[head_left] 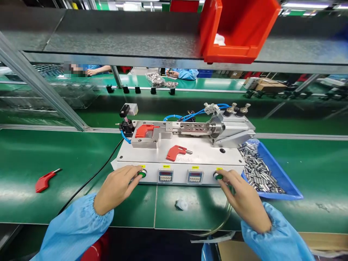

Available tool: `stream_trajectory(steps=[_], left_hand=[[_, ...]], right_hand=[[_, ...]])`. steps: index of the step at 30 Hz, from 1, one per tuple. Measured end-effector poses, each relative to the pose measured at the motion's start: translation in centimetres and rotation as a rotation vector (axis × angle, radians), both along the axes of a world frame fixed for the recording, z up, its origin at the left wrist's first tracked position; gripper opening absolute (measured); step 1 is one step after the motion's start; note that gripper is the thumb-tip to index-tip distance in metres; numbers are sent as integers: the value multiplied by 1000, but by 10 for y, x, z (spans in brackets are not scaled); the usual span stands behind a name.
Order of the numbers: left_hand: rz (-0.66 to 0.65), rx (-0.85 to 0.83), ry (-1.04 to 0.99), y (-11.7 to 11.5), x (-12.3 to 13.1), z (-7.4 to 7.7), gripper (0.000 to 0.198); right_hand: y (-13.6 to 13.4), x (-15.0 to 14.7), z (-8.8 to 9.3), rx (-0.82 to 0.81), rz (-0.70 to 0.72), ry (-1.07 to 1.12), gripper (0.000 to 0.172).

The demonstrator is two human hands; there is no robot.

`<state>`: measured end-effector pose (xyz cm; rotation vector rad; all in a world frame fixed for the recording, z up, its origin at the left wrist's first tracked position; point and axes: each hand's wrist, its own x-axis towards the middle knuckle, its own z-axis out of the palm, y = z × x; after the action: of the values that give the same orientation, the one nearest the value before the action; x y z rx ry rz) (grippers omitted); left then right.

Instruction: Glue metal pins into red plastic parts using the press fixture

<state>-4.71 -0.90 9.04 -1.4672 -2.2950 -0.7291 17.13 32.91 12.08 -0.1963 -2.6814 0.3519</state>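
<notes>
My left hand (118,186) rests its fingertips at a green push button (141,173) on the front left of a white bench machine (152,159). Thumb and fingers are apart, holding nothing. At the matching button (218,175) on the right, my right hand (243,197) touches with thumb and forefinger spread, also holding nothing. A red pistol-shaped handle (145,131) sits in the machine's metal fixture (145,143), in line with a pneumatic cylinder (232,127). Another red handle (176,152), with a metal pin sticking out, lies on the machine's top.
A third red handle (43,182) lies on the green bench at left. Metal pins fill a blue tray (292,192) right of the machine. A small white cap (181,204) lies in front. Overhead, a red bin (231,54) hangs over a shelf edge. Co-workers' hands show across the bench.
</notes>
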Motion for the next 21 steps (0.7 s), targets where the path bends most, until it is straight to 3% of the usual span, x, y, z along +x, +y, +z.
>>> stream_trajectory(steps=[4,8,13,17,21], left_hand=[[39,3,-74,4,-4,6,21],[105,80,-118,6,-1,0,16],[61,182,-219,6,6,0,13],[2,264,-179,21,16,20,12],[-38,184,-93,63,17,46,16]], right_hand=[[5,-7,-2,-63,-21,36,23],[6,-10,-3,-42,-41,98,22],[-17,-2,-14,-91,-76,228,15],[-50,9,-43,-154,17,198,17],[-67,10,-74,-162,132,-23,26]])
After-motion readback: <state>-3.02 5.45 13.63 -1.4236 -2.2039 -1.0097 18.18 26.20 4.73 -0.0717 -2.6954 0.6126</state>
